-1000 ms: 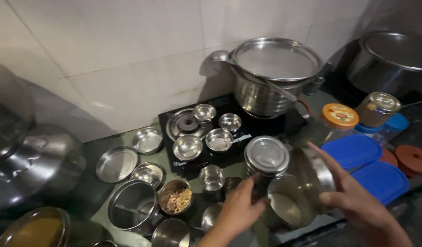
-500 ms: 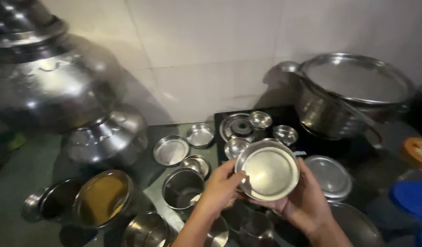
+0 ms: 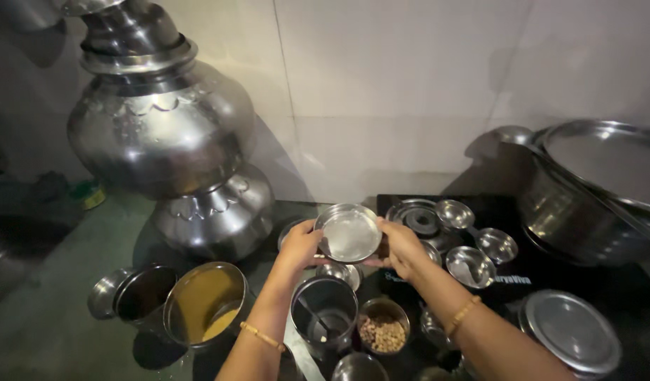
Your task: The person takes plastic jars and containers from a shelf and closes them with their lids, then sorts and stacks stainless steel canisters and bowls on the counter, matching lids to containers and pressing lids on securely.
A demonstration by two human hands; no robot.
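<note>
**Shallow steel dish held over a crowded counter**

Both hands are gripping a round, shallow stainless-steel dish at centre frame — the left hand is pinching its left rim, the right hand its right rim. Directly below are sitting an open steel canister and a small steel bowl of brown nuts. The grip is looking light and rim-only — a slip would likely be dropping the dish onto them, scattering nuts.
</note>
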